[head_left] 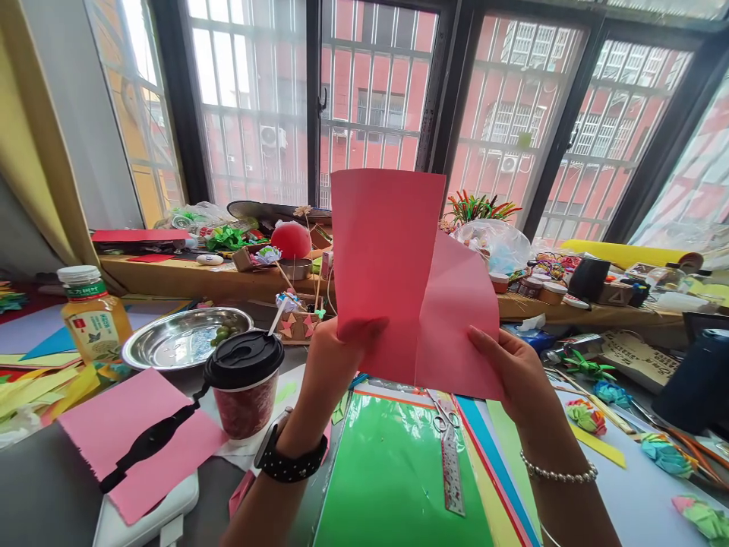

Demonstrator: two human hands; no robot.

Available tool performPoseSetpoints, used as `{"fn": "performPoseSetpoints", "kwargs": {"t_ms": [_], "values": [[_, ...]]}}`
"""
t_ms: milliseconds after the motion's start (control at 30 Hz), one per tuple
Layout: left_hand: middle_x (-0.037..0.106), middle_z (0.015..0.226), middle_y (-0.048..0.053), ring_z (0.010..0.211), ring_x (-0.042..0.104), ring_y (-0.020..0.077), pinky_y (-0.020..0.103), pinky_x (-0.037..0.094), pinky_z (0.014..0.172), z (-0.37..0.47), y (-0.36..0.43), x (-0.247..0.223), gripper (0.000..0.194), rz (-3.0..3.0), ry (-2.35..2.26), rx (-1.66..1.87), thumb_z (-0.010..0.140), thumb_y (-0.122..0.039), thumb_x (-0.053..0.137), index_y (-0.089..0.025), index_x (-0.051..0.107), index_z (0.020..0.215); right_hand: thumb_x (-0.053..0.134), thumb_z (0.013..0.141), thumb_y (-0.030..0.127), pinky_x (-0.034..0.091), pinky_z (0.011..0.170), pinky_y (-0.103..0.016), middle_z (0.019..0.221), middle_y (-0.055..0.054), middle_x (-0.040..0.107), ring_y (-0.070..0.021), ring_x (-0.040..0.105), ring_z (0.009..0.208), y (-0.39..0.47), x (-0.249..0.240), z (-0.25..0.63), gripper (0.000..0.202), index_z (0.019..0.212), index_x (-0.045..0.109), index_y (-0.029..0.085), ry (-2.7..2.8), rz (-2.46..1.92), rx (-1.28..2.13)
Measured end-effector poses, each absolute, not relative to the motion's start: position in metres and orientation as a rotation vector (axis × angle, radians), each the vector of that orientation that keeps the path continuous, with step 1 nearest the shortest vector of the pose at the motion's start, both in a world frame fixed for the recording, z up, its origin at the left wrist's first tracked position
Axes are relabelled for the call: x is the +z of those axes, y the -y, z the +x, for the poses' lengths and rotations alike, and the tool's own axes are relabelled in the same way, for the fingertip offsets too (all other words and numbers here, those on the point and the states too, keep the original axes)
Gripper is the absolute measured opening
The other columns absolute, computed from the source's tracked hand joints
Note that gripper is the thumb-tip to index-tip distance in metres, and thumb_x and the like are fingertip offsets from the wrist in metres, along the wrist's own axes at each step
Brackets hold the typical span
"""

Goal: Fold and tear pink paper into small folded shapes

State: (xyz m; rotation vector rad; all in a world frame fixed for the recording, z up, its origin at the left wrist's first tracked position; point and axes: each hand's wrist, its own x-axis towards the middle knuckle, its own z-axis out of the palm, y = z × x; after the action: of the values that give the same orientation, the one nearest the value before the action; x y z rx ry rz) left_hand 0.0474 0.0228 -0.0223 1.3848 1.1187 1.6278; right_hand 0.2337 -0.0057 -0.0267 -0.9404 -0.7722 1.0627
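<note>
A sheet of pink paper is held up in front of me, with a vertical line down its lower middle and its right part lower and slanted. My left hand grips its lower left part, the thumb lying on the near face. At the lower right edge, my right hand pinches the paper between thumb and fingers. Below the paper lies a shiny green sheet or folder. Scissors and a clear patterned ruler rest on it.
To the left stand a lidded paper cup, a steel plate with green fruit and a juice bottle. A torn pink sheet lies over a white device. Paper flowers lie at right; a cluttered sill runs behind.
</note>
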Motion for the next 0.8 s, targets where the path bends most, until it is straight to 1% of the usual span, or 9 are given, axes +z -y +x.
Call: {"fn": "performPoseSetpoints", "kwargs": {"t_ms": [167,267,467,600,800], "values": [[0.054,0.051,-0.002,0.050,0.043,0.0103,0.022,0.037,0.047,0.0444,-0.0244,-0.0205,0.020,1.416,-1.121,1.634,0.055,-0.031,0.069,-0.013,0.061,0.055,0.077,0.052,0.024,0.049,0.041,-0.017,0.057,-0.001,0.070,-0.0124,0.062,0.045,0.0056,-0.0279,0.2366,0.020,0.068,0.069,0.015,0.806,-0.928,1.069],[0.054,0.050,-0.002,0.051,0.044,0.0110,0.022,0.038,0.048,0.0450,-0.0241,-0.0204,0.021,1.414,-1.110,1.660,0.054,-0.032,0.070,-0.013,0.060,0.053,0.077,0.052,0.023,0.050,0.042,-0.018,0.058,0.000,0.070,-0.0130,0.062,0.045,0.0047,-0.0285,0.2373,0.019,0.068,0.069,0.016,0.784,-0.935,1.060],[0.051,0.050,-0.003,0.050,0.041,0.0100,0.021,0.035,0.046,0.0480,-0.0222,-0.0206,0.022,1.421,-1.114,1.652,0.056,-0.031,0.068,-0.014,0.056,0.049,0.076,0.053,0.022,0.051,0.042,-0.019,0.058,0.001,0.070,-0.0137,0.062,0.046,0.0027,-0.0295,0.2356,0.017,0.068,0.069,0.018,0.728,-0.933,1.047],[0.044,0.045,-0.006,0.047,0.038,0.0093,0.021,0.034,0.044,0.0506,-0.0229,-0.0220,0.023,1.369,-1.113,1.690,0.056,-0.031,0.069,-0.015,0.054,0.048,0.075,0.053,0.020,0.052,0.042,-0.021,0.058,0.000,0.070,-0.0155,0.063,0.047,0.0008,-0.0312,0.2339,0.017,0.069,0.069,0.017,0.703,-0.898,1.043],[0.044,0.042,-0.006,0.048,0.040,0.0099,0.022,0.035,0.046,0.0535,-0.0232,-0.0240,0.023,1.358,-1.104,1.724,0.056,-0.030,0.069,-0.015,0.054,0.047,0.075,0.055,0.018,0.053,0.046,-0.019,0.059,0.000,0.070,-0.0143,0.063,0.048,0.0004,-0.0318,0.2344,0.016,0.070,0.069,0.016,0.680,-0.847,1.100]]}}
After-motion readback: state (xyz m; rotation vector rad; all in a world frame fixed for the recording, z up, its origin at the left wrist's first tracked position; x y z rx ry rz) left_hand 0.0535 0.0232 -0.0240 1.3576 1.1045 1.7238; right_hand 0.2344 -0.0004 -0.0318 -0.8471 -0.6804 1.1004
